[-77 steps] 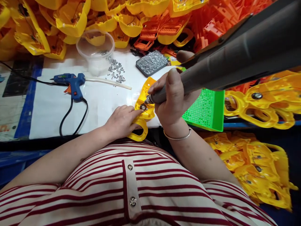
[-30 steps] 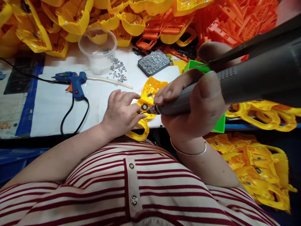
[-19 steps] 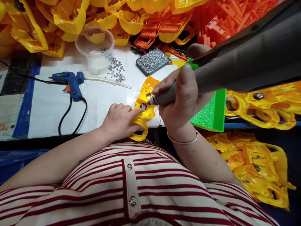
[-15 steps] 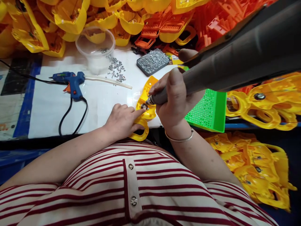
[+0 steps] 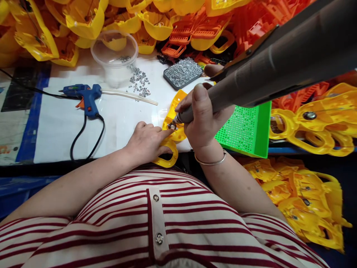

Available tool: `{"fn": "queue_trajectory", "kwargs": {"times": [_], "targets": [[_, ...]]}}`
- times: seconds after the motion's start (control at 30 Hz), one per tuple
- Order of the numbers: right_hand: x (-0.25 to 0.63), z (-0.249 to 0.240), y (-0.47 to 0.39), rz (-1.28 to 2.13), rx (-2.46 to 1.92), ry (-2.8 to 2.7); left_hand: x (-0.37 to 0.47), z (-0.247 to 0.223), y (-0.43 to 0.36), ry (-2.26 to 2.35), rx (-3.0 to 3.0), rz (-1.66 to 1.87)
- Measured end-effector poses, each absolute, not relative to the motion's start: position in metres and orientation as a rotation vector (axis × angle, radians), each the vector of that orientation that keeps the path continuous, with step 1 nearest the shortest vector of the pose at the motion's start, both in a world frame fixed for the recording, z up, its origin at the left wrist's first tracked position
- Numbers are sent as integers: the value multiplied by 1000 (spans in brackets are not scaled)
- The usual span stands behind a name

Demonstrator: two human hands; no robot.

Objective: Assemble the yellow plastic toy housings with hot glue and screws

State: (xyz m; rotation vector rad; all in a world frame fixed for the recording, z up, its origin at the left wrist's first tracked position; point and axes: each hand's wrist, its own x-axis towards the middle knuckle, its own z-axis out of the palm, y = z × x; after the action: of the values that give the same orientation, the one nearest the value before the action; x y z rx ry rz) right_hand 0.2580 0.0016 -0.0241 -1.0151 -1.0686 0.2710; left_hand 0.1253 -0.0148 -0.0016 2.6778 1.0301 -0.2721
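Note:
My right hand (image 5: 203,117) is wrapped round a dark grey electric screwdriver (image 5: 251,80), slanting down from the upper right. Its tip meets a yellow plastic shell (image 5: 178,98) beside a small round metal part (image 5: 172,127). My left hand (image 5: 147,143) holds that shell at the table edge, index finger stretched to the metal part and thumb by the looped handle. My fingers hide part of the shell, and I cannot make out a screw under the tip.
A blue glue gun (image 5: 86,97) lies left, its cord looping forward. Behind are a clear tub (image 5: 114,50), loose metal bits (image 5: 141,82) and a black tray of screws (image 5: 167,76). A green perforated basket (image 5: 262,130) stands right. Yellow shells (image 5: 86,22) and orange parts pile around.
My right hand and the screwdriver have tilted and shifted slightly left, while the tip stays at the shell. My left hand keeps its hold.

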Motion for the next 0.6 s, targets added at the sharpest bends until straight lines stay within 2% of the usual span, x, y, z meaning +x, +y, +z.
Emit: {"fn": "queue_trajectory", "kwargs": {"times": [0.17, 0.43, 0.6], "targets": [[260, -29, 7, 437, -958, -1054, 126, 0, -15, 1037, 2661, -275], [256, -20, 2, 421, -994, -1061, 129, 9, -14, 1047, 2596, -330], [256, -7, 3, 230, -849, -1043, 127, 3, -13, 1041, 2572, -287]]}}
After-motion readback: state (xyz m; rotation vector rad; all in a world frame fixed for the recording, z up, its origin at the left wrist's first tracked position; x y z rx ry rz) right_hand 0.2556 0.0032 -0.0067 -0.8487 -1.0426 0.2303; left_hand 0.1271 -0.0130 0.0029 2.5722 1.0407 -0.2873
